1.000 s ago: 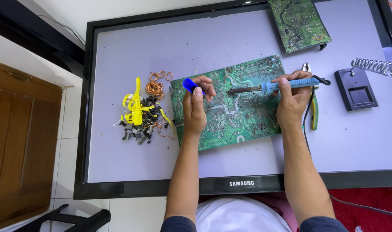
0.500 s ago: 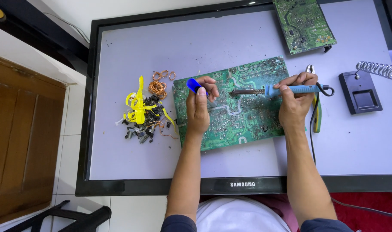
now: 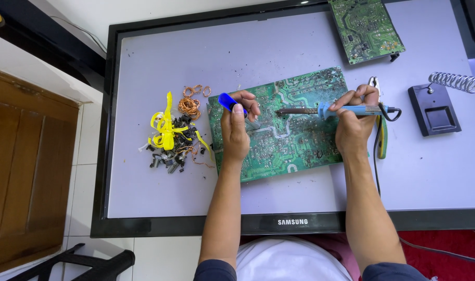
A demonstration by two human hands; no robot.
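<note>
Board: green circuit board (image 3: pixel 289 130), solder side up, mid-panel of flat screen (image 3: pixel 143 198), toward near edge.
R hand (image 3: pixel 353 124): pencil-grips soldering iron (image 3: pixel 333 110), tip on board.
L hand (image 3: pixel 236 130): closed round blue desoldering pump (image 3: pixel 228 102), poised beside the tip.
Left edge: scrap pile (image 3: pixel 172 138), kept off board.

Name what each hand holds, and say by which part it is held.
The right hand holds a soldering iron by its blue handle. The left hand holds a blue-tipped tool; its grip covers the shaft, so which part cannot be told.

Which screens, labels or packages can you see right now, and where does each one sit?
Flat television screen: lies face up as the work surface under both hands, a wide rectangle, pale grey panel, black frame.
Maker's mark: small white lettering, middle of the frame's near edge.
No packages or signs.
</note>
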